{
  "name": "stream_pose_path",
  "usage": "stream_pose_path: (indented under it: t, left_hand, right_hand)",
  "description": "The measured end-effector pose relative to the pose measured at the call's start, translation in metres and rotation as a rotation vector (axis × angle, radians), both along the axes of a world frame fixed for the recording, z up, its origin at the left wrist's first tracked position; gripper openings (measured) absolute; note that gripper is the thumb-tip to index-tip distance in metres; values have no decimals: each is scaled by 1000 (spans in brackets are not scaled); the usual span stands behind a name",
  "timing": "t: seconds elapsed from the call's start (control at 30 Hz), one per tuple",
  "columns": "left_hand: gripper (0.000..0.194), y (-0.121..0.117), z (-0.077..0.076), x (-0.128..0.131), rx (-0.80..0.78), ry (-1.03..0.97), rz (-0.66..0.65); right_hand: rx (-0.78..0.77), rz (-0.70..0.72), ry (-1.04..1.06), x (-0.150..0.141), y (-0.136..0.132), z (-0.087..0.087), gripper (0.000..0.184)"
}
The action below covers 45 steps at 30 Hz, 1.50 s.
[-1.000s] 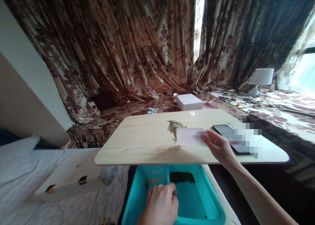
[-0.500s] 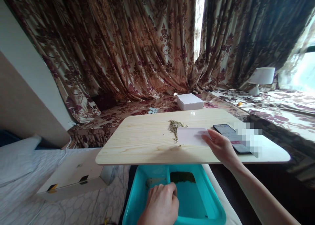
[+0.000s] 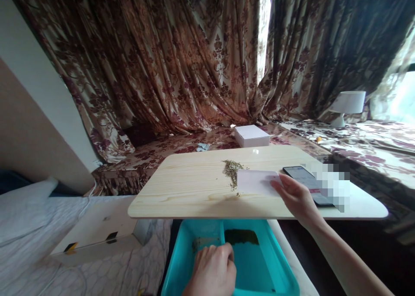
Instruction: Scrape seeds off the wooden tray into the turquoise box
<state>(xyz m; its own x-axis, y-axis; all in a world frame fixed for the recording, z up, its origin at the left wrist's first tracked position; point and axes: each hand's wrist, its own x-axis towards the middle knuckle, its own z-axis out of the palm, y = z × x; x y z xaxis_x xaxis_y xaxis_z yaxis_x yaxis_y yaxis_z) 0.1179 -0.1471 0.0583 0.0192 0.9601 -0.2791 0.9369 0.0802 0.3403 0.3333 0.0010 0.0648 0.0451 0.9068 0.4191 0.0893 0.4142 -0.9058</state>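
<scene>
In the head view a thin white card [image 3: 256,182] is pinched between the thumb and fingers of my right hand [image 3: 296,196], above the wooden tabletop [image 3: 181,179]. Its left edge is beside a small heap of dried greenish-brown bits [image 3: 232,170], and a few lie loose below the heap. My left hand [image 3: 212,270] is closed over the middle divider of a turquoise two-part bin [image 3: 285,261], its fingertips hidden. Dark green material [image 3: 241,237] lies in the bin's right compartment; a few bits show in the left one.
A phone [image 3: 301,183] lies on the tabletop, right of my right hand. Behind the table stands a white box [image 3: 252,136]. A larger white box [image 3: 100,227] rests on the bed at left. A lamp [image 3: 350,103] stands at the far right.
The whole view has shifted slightly. The card has moved a little to the right, away from the heap, and tilts a bit more. My left hand stays on the bin's divider.
</scene>
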Motion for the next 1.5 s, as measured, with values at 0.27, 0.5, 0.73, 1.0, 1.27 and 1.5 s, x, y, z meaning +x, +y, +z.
stream_pose_path:
  t: [0.27, 0.5, 0.73, 1.0, 1.27, 1.5]
  left_hand:
    - [34, -1, 0, -2, -2, -16, 1]
    - [33, -1, 5, 0, -24, 6, 9]
    - [33, -2, 8, -1, -32, -10, 18]
    - [31, -4, 11, -2, -23, -65, 30]
    - [31, -4, 8, -7, -8, -80, 42]
    - [32, -5, 7, -13, 4, -70, 4]
  right_hand:
    - [-47, 43, -52, -5, -7, 4, 49]
    - [-65, 37, 20, 1, -13, 6, 48]
    - [-99, 19, 52, 4, -22, 7, 45]
    - [-112, -91, 99, 23, -14, -17, 43]
    - [-118, -92, 66, 23, -20, -18, 32]
    - [-160, -13, 26, 6, -32, -11, 42]
